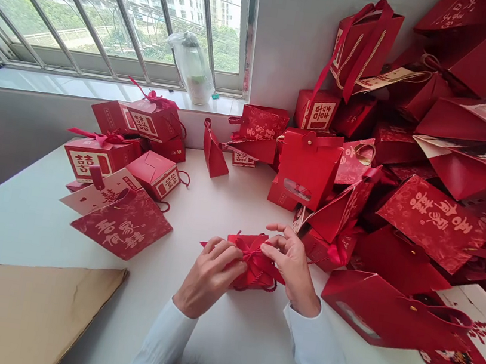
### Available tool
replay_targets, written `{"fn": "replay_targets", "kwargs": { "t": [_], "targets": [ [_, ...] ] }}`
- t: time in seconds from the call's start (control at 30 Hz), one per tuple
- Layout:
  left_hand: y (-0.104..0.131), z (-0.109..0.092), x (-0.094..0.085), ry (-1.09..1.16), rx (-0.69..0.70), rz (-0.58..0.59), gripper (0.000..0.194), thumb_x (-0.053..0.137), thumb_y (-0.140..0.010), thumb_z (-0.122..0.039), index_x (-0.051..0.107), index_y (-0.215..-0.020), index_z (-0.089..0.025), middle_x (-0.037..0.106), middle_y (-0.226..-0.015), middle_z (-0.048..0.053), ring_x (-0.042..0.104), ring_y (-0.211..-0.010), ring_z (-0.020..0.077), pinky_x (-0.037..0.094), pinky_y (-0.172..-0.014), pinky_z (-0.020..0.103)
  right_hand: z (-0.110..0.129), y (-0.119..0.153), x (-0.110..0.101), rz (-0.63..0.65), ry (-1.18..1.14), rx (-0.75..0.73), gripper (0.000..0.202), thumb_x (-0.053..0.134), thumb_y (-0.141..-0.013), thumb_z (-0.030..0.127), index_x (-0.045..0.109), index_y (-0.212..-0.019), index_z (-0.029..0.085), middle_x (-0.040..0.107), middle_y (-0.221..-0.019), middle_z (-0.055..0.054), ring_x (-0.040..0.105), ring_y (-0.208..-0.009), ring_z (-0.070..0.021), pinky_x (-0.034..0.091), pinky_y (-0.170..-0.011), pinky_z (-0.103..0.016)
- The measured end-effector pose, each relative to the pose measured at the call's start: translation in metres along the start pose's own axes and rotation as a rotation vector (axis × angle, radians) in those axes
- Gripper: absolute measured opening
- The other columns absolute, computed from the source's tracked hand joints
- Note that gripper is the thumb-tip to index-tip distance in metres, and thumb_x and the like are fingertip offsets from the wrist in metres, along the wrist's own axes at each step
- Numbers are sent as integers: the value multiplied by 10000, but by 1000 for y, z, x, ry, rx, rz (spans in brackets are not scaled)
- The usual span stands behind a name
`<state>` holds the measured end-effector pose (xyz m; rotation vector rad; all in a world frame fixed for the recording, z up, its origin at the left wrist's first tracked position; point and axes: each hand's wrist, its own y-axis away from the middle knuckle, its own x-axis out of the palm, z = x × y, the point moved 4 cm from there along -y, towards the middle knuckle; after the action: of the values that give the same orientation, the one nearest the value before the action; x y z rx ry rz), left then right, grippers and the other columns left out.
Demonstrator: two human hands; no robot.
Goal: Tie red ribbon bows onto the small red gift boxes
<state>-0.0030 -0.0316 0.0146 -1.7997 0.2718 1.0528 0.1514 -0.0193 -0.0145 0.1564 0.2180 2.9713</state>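
A small red gift box (251, 281) stands on the white table in front of me, with a red ribbon bow (251, 253) tied across its top. My left hand (214, 274) is at the bow's left side, its fingers closed on the ribbon. At the right of the bow, my right hand (292, 267) pinches a ribbon loop between thumb and forefinger, the other fingers raised. Part of the box is hidden behind my hands and the bow.
Red gift boxes (153, 174) and a bag (122, 222) stand at left. A large heap of red gift bags (433, 224) covers the right side, close to my right hand. Cardboard (21, 307) lies at front left; a plastic-wrapped cup (193, 69) stands on the windowsill.
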Motion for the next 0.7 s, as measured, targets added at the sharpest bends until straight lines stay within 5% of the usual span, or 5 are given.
{"fn": "replay_targets", "kwargs": {
  "t": [0.2, 0.33, 0.5, 0.7],
  "targets": [
    [2, 2, 3, 133, -216, 33, 160, 503, -855, -206, 544, -1007, -179, 640, -869, 65, 557, -790, 178, 446, -713, 314, 6, 5, -3, 42, 84, 6, 390, 640, -689, 279, 513, -1051, 207, 591, -674, 45, 520, -590, -122, 424, -574, -246],
    [0, 1, 7, 73, -309, -1, 105, 569, -843, -271, 583, -916, -198, 649, -812, 34, 542, -741, 168, 431, -709, 310, 2, 5, -3, 57, 79, 25, 418, 655, -680, 288, 505, -1062, 210, 593, -665, 48, 511, -577, -118, 425, -566, -245],
    [-8, -4, 13, 8, -231, -5, 116, 511, -883, -197, 624, -862, -212, 644, -747, 9, 521, -720, 154, 388, -699, 295, -2, 4, -3, 96, 48, 28, 422, 653, -693, 274, 494, -1079, 208, 586, -651, 52, 499, -586, -113, 429, -593, -250],
    [-7, -5, 1, -97, 53, 0, 177, 448, -896, -92, 597, -881, -187, 670, -764, 14, 553, -700, 135, 357, -737, 324, -9, 4, -1, 74, -125, 50, 467, 680, -666, 250, 466, -1080, 208, 548, -621, 76, 496, -559, -102, 417, -585, -241]
  ]
}}
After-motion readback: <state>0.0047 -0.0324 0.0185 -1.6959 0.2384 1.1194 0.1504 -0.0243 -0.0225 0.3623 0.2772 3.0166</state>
